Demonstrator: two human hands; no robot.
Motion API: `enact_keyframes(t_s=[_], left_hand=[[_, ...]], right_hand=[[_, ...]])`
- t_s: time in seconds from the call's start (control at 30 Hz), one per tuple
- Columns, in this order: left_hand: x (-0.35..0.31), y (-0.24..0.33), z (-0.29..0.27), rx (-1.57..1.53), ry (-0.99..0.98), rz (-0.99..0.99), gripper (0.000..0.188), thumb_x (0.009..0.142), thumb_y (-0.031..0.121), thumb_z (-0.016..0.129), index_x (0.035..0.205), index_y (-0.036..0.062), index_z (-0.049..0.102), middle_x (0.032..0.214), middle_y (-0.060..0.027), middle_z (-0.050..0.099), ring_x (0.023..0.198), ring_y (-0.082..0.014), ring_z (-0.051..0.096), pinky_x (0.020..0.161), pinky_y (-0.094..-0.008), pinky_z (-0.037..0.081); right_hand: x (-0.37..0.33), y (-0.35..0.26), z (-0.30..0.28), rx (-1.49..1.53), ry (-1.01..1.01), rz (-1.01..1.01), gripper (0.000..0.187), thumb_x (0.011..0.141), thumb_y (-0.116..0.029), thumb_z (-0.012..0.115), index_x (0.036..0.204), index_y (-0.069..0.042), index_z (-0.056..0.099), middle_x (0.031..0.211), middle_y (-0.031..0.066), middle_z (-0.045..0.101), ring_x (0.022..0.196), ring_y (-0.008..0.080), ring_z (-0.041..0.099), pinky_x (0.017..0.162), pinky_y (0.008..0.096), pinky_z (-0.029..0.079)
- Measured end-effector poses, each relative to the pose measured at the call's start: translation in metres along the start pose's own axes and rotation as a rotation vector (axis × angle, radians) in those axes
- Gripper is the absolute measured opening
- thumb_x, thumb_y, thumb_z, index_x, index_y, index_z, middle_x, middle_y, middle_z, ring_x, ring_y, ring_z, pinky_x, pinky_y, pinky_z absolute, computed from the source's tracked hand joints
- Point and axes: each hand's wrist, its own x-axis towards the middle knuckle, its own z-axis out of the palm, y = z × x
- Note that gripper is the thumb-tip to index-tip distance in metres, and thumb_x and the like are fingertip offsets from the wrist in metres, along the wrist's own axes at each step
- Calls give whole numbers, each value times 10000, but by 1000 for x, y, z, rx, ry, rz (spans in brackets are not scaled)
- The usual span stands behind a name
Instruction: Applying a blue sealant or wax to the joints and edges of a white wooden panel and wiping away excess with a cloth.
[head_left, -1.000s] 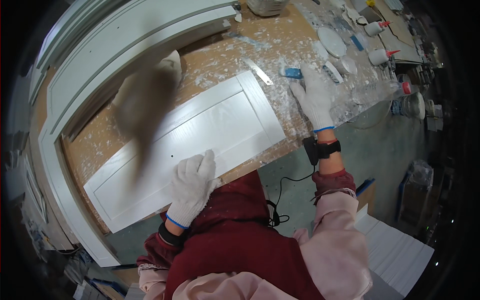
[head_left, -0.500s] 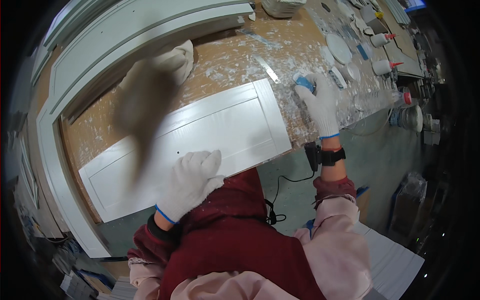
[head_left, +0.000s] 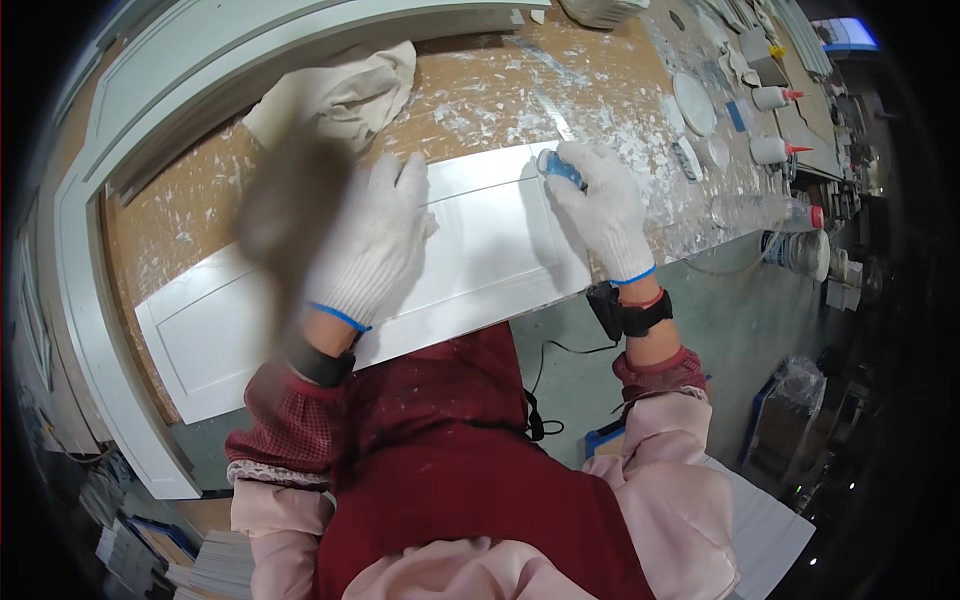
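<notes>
A white framed panel (head_left: 470, 260), like a cabinet door, lies flat and slanted along the table's near edge. My right hand (head_left: 606, 205), in a white knitted glove, grips a small blue block (head_left: 565, 171) with a pale end, over the panel's right end. Whether the block touches the panel I cannot tell. Over the panel's middle, my gloved left hand (head_left: 375, 240) stretches its fingers toward the far edge, and nothing shows in it. A blurred dark shape (head_left: 295, 190) close to the camera covers part of the panel and the left hand's side.
A crumpled cream cloth (head_left: 345, 95) lies beyond the panel on the paint-spattered table (head_left: 470, 95). White frame pieces (head_left: 250, 55) line the far left. At right are red-tipped bottles (head_left: 770, 150), a round white lid (head_left: 694, 104) and a clear plastic bottle (head_left: 755, 211) on its side.
My right hand has brought the blue block leftward from the bare table to over the panel's right end. My left hand has moved from the near edge farther across the panel, its fingers straightening.
</notes>
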Motion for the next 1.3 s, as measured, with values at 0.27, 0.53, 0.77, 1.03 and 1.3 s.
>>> enact_keyframes(t_s=[0.27, 0.53, 0.77, 1.03, 1.3], left_hand=[[-1, -5, 8, 4, 17, -11, 442, 870, 91, 590, 1288, -31, 511, 1042, -199, 547, 952, -336, 548, 824, -428, 463], [-1, -6, 12, -1, 57, -2, 430, 865, 66, 579, 1282, -24, 527, 1041, -199, 544, 958, -336, 547, 822, -429, 464], [-1, -7, 12, -25, 45, -7, 445, 861, 64, 588, 1290, -34, 522, 1039, -202, 541, 952, -347, 545, 819, -432, 464], [1, -7, 12, -44, 24, -27, 437, 858, 64, 601, 1279, -33, 527, 1026, -205, 555, 947, -345, 549, 814, -428, 468], [3, -5, 13, 16, -30, -97, 484, 840, 158, 665, 1298, 54, 548, 1102, -147, 596, 1013, -336, 582, 858, -433, 501]], right_hand=[[4, -5, 2, -49, -76, 7, 277, 816, -183, 672, 1084, -111, 679, 945, 160, 636, 873, 330, 625, 773, 394, 505], [8, -4, 6, -123, -64, -52, 251, 809, -171, 646, 1052, -116, 675, 923, 172, 636, 890, 359, 617, 776, 406, 505], [7, -8, 8, -123, -12, -39, 227, 803, -172, 645, 1021, -112, 669, 922, 176, 636, 891, 364, 619, 770, 425, 503], [8, -9, 9, -147, -23, -41, 223, 808, -165, 645, 1025, -120, 671, 920, 164, 637, 885, 364, 622, 759, 426, 503], [7, -8, 10, -203, -15, -65, 242, 807, -188, 652, 1037, -118, 678, 929, 157, 642, 862, 362, 625, 754, 426, 506]])
